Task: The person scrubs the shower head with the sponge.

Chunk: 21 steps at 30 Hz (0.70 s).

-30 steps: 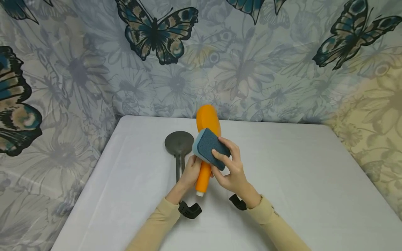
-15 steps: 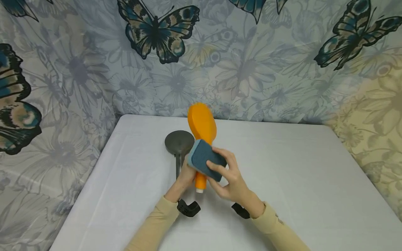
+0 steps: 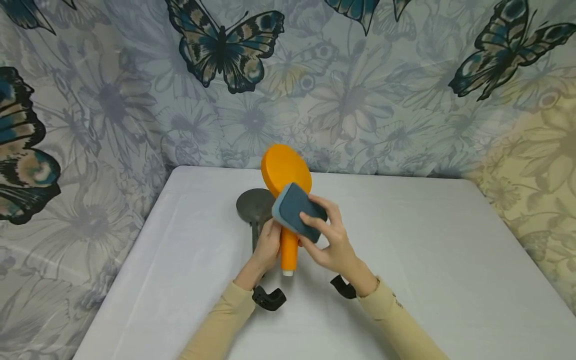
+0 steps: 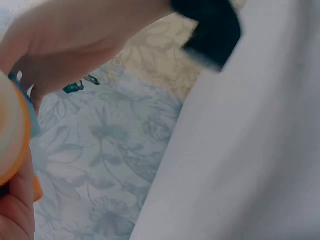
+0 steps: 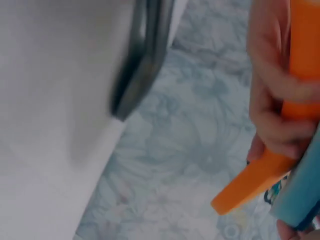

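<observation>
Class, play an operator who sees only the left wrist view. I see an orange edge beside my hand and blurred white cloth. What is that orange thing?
Observer: An orange spatula, which the left hand grips by its handle, blade up.
Operator: What is the other hand doing?
Observer: The right hand presses a blue sponge against the blade's lower part.
Operator: Does anything lie on the table?
Observer: A dark grey spatula lies flat on the white table, just left of the hands.
</observation>
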Tool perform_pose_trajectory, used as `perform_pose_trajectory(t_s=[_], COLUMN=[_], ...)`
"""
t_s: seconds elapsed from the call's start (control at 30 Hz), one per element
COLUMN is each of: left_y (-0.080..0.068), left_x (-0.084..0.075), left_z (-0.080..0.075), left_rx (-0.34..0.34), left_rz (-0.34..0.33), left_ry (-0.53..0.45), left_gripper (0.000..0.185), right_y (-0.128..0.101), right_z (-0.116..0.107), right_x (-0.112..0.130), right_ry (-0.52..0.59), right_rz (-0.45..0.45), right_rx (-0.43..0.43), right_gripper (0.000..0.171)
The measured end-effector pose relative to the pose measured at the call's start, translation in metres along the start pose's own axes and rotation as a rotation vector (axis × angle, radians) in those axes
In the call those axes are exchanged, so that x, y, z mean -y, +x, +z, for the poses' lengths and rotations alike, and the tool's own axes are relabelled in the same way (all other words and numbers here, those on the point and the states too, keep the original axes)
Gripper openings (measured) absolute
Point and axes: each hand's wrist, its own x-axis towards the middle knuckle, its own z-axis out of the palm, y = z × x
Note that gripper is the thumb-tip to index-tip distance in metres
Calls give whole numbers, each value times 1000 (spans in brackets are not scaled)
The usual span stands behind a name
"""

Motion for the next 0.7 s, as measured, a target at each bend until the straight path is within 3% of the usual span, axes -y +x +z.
perform_pose_trajectory(t_s=[0.1, 0.2, 0.27, 0.37, 0.53, 0.63, 0.7], left_y=[1, 2, 2, 2, 0, 1, 1], left_x=[9, 11, 11, 2, -24, -25, -20], left_z=[-3, -4, -6, -6, 4, 6, 6], left_rx=[53, 43, 4, -2, -5, -27, -62], left_rz=[10, -1, -7, -5, -94, -134, -133], left_ry=[44, 30, 10, -102, -294, -304, -253], left_gripper=[46, 48, 46, 42, 48, 45, 41], right_y=[10, 10, 5, -6, -25, -26, -22], right_z=[0, 1, 2, 4, 8, 10, 11], right_x=[-8, -6, 0, 13, 29, 29, 26], right_ry=[-33, -56, -61, -53, -1, 12, 5], right_rz=[102, 125, 91, -37, -204, -214, -189], right_rx=[-58, -56, -16, 72, 204, 192, 148], right_gripper=[40, 39, 37, 33, 30, 29, 29])
